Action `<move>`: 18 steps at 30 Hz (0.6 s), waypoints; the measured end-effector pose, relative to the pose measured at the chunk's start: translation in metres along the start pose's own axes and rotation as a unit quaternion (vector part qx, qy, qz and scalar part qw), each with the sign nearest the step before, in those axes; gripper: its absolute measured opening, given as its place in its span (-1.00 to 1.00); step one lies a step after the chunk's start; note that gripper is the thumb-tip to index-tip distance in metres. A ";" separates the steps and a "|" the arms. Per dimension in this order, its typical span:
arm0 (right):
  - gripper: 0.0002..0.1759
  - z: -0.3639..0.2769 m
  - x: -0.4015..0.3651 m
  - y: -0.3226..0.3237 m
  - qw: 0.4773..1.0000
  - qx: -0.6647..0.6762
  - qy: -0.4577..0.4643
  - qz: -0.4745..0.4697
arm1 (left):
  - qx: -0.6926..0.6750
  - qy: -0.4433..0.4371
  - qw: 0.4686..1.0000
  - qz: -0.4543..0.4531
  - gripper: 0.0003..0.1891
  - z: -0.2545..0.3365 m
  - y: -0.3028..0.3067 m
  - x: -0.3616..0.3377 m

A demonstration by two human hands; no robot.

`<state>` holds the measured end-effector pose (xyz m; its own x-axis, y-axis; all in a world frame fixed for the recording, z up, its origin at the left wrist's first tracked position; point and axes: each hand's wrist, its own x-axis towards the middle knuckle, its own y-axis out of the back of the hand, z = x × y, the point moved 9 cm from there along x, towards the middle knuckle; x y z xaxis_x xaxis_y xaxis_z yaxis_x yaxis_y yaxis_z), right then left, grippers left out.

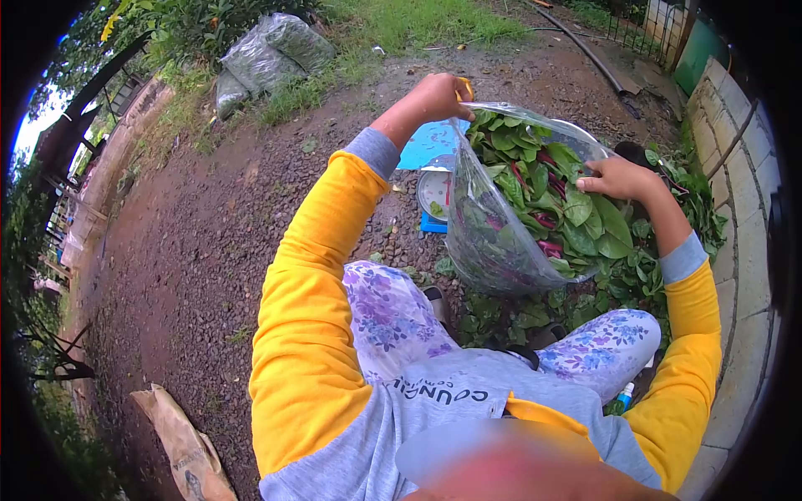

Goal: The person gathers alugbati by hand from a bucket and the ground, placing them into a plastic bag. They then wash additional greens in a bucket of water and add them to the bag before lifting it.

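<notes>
A clear plastic bag (493, 250) bulges with green leaves with magenta stems (543, 188), its mouth spread wide. My left hand (434, 98) is closed on the bag's rim at the upper left, with something small and yellow by the fingers. On the right side of the opening, my right hand (616, 177) rests at the leaves, thumb and fingers bent; whether it grips leaves or the bag's edge is unclear. Just left of the bag stands a blue scale (434, 196) with a round white dial, and a blue flat surface (430, 144) shows above it.
More loose leaves (622, 280) lie on the ground beneath and right of the bag. A block wall (735, 209) runs along the right. Filled plastic bags (280, 54) sit at the upper left, a brown paper sack (185, 447) at the lower left, a black pipe (585, 52) at the top.
</notes>
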<state>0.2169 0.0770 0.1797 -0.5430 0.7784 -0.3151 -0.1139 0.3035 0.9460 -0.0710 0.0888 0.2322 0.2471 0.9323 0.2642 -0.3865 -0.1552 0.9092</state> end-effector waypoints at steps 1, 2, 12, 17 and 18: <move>-0.35 0.004 -0.008 0.004 0.999 -0.027 -0.017 0.007 | -0.020 0.049 0.998 -0.032 -0.59 -0.011 -0.007 -0.006; -0.39 0.001 -0.026 0.007 0.999 -0.044 -0.020 0.013 | -0.038 0.098 0.993 -0.062 -0.60 -0.020 -0.014 -0.013; 0.07 -0.007 -0.126 0.023 0.971 -0.169 0.050 0.159 | -0.494 0.294 0.818 0.001 -0.81 -0.119 -0.078 0.004; -0.43 0.018 -0.082 0.011 0.952 -0.194 0.091 0.217 | -0.500 0.315 0.807 0.008 -0.74 -0.089 -0.074 0.012; -0.52 0.020 -0.072 0.009 0.941 -0.201 0.108 0.251 | -0.445 0.310 0.840 -0.015 -0.74 -0.090 -0.073 0.012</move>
<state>0.2715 0.0344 0.2099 -0.7635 0.6254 0.1611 -0.0791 -0.3382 0.9377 -0.1200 0.1413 0.1403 -0.1350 0.9651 -0.2243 -0.9677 -0.0798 0.2393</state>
